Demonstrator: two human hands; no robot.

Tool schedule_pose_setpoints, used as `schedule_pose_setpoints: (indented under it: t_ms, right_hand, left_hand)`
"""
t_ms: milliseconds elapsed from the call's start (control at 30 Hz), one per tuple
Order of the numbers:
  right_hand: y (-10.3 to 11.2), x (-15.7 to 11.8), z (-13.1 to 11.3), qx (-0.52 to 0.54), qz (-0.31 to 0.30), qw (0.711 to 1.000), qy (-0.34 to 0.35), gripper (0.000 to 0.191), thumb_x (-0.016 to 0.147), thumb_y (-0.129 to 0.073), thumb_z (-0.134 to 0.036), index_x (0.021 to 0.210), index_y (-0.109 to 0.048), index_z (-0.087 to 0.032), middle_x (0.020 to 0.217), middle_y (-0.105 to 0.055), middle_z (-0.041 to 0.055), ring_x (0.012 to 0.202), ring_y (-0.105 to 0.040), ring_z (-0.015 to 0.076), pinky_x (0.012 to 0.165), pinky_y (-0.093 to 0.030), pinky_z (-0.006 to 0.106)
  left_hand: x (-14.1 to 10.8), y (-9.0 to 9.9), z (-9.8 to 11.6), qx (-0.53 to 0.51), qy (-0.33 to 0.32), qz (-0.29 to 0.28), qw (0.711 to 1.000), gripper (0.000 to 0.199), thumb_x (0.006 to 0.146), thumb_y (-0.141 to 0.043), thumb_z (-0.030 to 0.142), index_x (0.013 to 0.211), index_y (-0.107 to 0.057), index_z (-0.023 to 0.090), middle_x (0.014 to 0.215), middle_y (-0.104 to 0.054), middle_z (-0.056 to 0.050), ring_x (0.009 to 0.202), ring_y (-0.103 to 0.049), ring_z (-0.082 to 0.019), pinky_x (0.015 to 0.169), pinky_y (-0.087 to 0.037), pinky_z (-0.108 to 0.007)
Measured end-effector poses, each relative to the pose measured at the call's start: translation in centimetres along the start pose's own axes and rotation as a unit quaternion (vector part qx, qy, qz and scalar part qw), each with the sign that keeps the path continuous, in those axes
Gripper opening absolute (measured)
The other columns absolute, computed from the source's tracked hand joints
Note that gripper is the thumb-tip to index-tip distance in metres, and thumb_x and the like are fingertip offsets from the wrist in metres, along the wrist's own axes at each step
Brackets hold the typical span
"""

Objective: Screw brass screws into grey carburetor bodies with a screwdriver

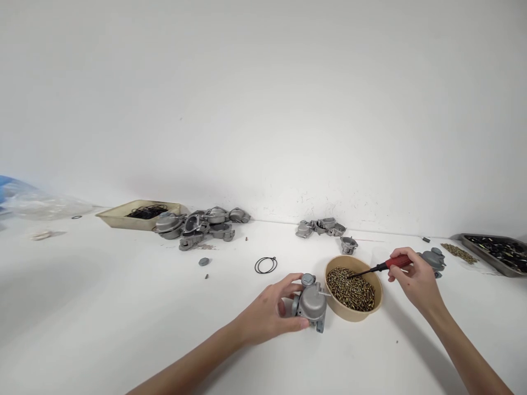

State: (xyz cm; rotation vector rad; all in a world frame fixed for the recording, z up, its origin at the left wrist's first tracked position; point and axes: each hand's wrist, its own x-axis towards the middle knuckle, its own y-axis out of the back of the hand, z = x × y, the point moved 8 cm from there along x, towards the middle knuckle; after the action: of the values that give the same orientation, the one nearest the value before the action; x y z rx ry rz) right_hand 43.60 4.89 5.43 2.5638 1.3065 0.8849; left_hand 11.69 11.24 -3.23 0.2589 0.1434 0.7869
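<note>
Screwdriver [385, 266]: red handle, black shaft. Casting [313, 304]: plain dull grey. Bowl [354, 315]: solid tan; screws [354, 292] brassy gold, mottled dark. Loose rings [265, 266]: black. Left tray [123, 221]: pale yellow. Right tray [486, 261]: grey; pieces [500, 252] black, pale-flecked. Tabletop [123, 307]: white.

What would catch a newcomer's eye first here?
Probably the tan bowl of brassy screws, right of centre, where the right hand dips a red-handled screwdriver. Just left of it, the left hand holds a grey metal part. More grey parts lie farther back, left of centre.
</note>
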Motion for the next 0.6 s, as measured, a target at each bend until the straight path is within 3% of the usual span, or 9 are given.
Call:
schedule_pose_setpoints:
  t_ms: [200,600]
  right_hand:
    - [0.4,0.2,0.0,0.029,0.01,0.999,-0.006,0.017,0.073,-0.066,-0.027,0.089,-0.063,-0.024,0.068,-0.066,-0.0024,0.053,-0.065,0.017,0.06,-0.058,0.032]
    - [0.8,0.2,0.2,-0.015,0.033,0.999,0.002,0.016,0.074,-0.064,-0.027,0.09,-0.064,-0.025,0.074,-0.066,-0.0013,0.057,-0.066,0.0171,0.061,-0.06,0.031]
  left_hand:
    - [0.1,0.0,-0.4,-0.001,-0.008,-0.001,1.0,0.087,0.077,-0.088,0.049,0.149,-0.047,0.025,0.142,-0.067,-0.015,0.116,-0.066,-0.032,0.081,-0.053,-0.036]
    - [0.2,0.0,-0.7,0.004,-0.026,0.003,1.0,0.087,0.078,-0.088,0.05,0.151,-0.047,0.026,0.141,-0.068,-0.015,0.112,-0.068,-0.031,0.077,-0.056,-0.035]
